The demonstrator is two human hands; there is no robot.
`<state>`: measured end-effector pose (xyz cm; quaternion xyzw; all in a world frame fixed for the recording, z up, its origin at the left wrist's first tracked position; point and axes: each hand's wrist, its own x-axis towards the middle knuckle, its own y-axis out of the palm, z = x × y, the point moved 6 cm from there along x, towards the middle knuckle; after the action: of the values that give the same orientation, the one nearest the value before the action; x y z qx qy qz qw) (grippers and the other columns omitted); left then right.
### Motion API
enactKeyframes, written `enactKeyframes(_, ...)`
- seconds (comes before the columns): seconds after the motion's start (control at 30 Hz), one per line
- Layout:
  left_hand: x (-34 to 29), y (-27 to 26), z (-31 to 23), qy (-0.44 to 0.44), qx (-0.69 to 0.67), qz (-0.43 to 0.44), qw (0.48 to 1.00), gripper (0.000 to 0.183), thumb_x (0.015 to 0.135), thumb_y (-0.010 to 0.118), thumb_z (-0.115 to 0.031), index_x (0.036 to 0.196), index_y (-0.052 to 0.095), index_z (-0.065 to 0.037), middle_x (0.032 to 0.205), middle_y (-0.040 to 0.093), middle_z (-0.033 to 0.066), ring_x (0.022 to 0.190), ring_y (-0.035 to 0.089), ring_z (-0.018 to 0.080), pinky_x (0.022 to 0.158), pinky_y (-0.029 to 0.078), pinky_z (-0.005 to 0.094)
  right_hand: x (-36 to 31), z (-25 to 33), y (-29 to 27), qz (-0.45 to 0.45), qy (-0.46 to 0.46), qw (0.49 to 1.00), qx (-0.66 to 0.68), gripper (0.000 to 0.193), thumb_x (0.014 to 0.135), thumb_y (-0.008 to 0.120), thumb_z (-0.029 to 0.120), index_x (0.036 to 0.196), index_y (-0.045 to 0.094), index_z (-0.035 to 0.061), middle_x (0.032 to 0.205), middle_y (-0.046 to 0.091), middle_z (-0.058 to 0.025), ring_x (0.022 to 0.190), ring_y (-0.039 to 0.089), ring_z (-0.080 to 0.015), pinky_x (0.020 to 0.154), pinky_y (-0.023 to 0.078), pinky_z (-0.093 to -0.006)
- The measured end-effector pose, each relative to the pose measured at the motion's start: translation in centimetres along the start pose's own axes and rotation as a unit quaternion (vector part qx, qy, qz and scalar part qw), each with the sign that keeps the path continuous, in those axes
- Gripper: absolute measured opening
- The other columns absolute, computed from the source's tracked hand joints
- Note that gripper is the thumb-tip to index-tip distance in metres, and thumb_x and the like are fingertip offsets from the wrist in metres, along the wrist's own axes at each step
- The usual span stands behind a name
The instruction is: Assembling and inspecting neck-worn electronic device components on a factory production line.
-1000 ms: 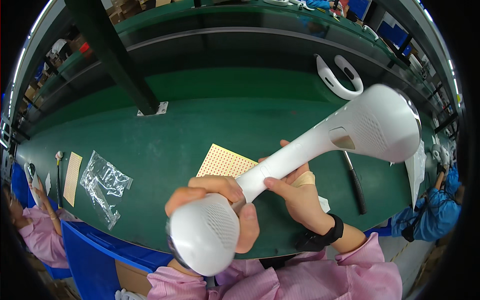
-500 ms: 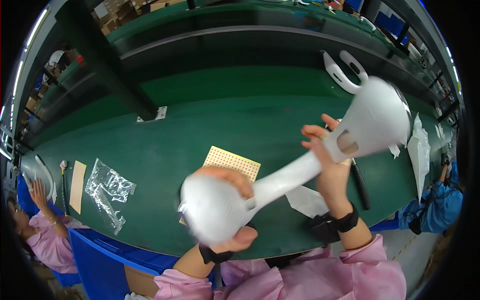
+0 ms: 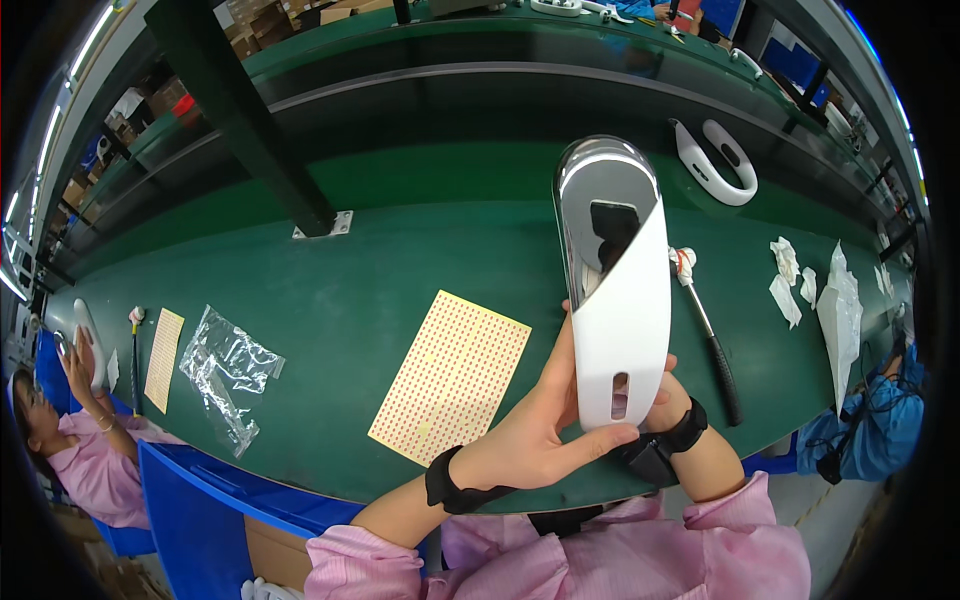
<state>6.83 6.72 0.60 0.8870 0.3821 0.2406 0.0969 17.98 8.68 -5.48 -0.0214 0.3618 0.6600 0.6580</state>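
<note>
Upright before me stands a white plastic housing (image 3: 630, 345), held in both hands. Its rounded upper end has a glossy mirror-like face with a chrome rim, and an oval slot is cut near its lower end. My left hand (image 3: 535, 440) is closed round the lower left side, thumb along the bottom edge. My right hand (image 3: 668, 400) grips from the right and behind; the housing hides most of its fingers. Right of it lies a hammer (image 3: 712, 345) with a black handle and a cloth-wrapped head. A yellowish sheet of small red dot stickers (image 3: 455, 375) lies left of my hands.
A similar white U-shaped housing (image 3: 728, 188) lies at the back right. Crumpled white paper (image 3: 786, 280) and a white foam bag (image 3: 838, 310) are at the right. Clear plastic bags (image 3: 225, 375) lie left. A green post (image 3: 245, 120) rises from the bench. A co-worker (image 3: 95, 430) sits far left.
The housing has turned from lying slantwise, with both ends spread, to upright with its glossy face showing. My left hand has moved right, uncovering the sticker sheet; my right hand has moved down.
</note>
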Motion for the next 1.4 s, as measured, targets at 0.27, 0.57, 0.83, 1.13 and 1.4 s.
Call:
enactKeyframes(0.27,0.5,0.6,0.4,0.01,-0.008,0.009,1.0,0.088,0.078,0.059,0.01,0.141,0.001,-0.008,0.133,0.036,0.0143,0.118,0.046,0.0228,0.096,0.04,0.0372,2.0,-1.2,-1.7,0.073,-0.009,0.997,0.015,0.027,0.09,0.046,0.015,0.106,0.055,-0.0053,0.093,0.062,-0.0098,0.075,0.063,-0.0134,0.059,0.053,-0.0222)
enactKeyframes(0.57,0.2,0.4,0.1,-0.037,-0.035,0.033,0.998,0.092,0.083,0.057,0.001,0.141,-0.014,-0.006,0.134,0.038,0.0197,0.125,0.039,0.0256,0.101,0.032,0.0369,-0.3,0.4,1.2,0.018,0.007,0.997,0.076,0.027,0.089,0.044,0.013,0.104,0.055,-0.0067,0.09,0.063,-0.0128,0.073,0.064,-0.0169,0.058,0.054,-0.0259)
enactKeyframes(0.83,1.3,-4.0,0.1,-0.073,0.197,0.018,0.978,0.062,0.084,0.061,-0.01,0.136,0.028,-0.002,0.127,0.046,0.0154,0.119,0.046,0.0237,0.099,0.036,0.0356,3.2,1.1,-2.5,0.134,-0.061,0.957,0.248,0.025,0.09,0.047,0.015,0.106,0.055,-0.002,0.091,0.063,-0.0122,0.077,0.064,-0.0177,0.064,0.054,-0.0287)
enactKeyframes(1.13,12.0,-17.2,4.3,-0.018,0.886,-0.024,0.462,0.057,0.08,0.057,-0.039,0.12,0.047,0.001,0.114,0.051,0.0225,0.108,0.05,0.0332,0.088,0.041,0.0418,4.7,3.7,-7.7,0.087,-0.174,0.924,0.329,0.018,0.088,0.054,0.016,0.101,0.055,0.0035,0.08,0.058,-0.0083,0.068,0.058,-0.0171,0.06,0.05,-0.0273)
enactKeyframes(1.4,16.7,-15.0,3.9,0.094,0.842,0.073,0.526,0.013,0.079,0.057,-0.017,0.082,0.061,-0.006,0.079,0.063,0.0107,0.067,0.063,0.0273,0.063,0.051,0.0361,4.0,4.2,-6.9,0.026,-0.157,0.931,0.328,0.012,0.084,0.051,0.006,0.096,0.049,0.001,0.067,0.045,-0.0008,0.054,0.046,-0.0093,0.05,0.043,-0.0204)
